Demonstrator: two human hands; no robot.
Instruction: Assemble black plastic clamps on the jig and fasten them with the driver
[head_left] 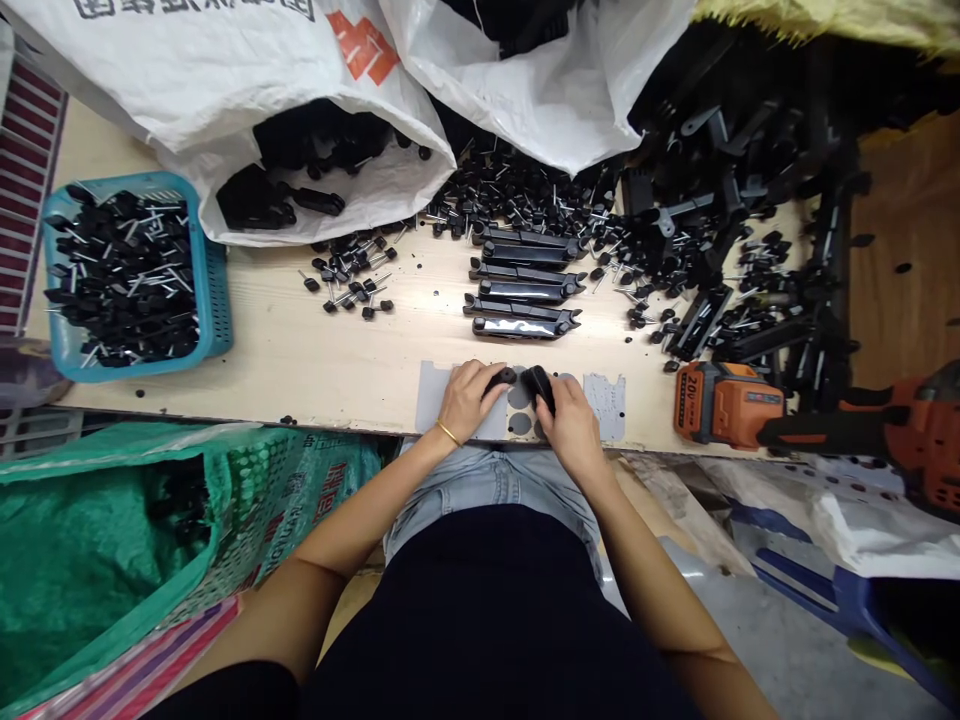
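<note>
Near the front edge of the bench, my left hand (466, 398) is closed around a small black plastic part (502, 377). Just to its right, my right hand (571, 425) grips another black plastic part (538, 385), which is tilted. The two parts are close together, with a narrow gap between them. Under both hands lies a grey sheet with round cut-outs (430, 398). Beyond them, several long black plastic assemblies (525, 326) are lined up in a stack of rows. What my fingertips cover on each part is hidden.
A blue basket (219, 290) of black-headed screws stands at left. White sacks (247, 60) and heaped black parts (517, 190) line the back. Loose screws (352, 270) lie left of the rows. An orange cordless tool with a 20V battery (724, 400) rests at right. A green sack (90, 560) is below left.
</note>
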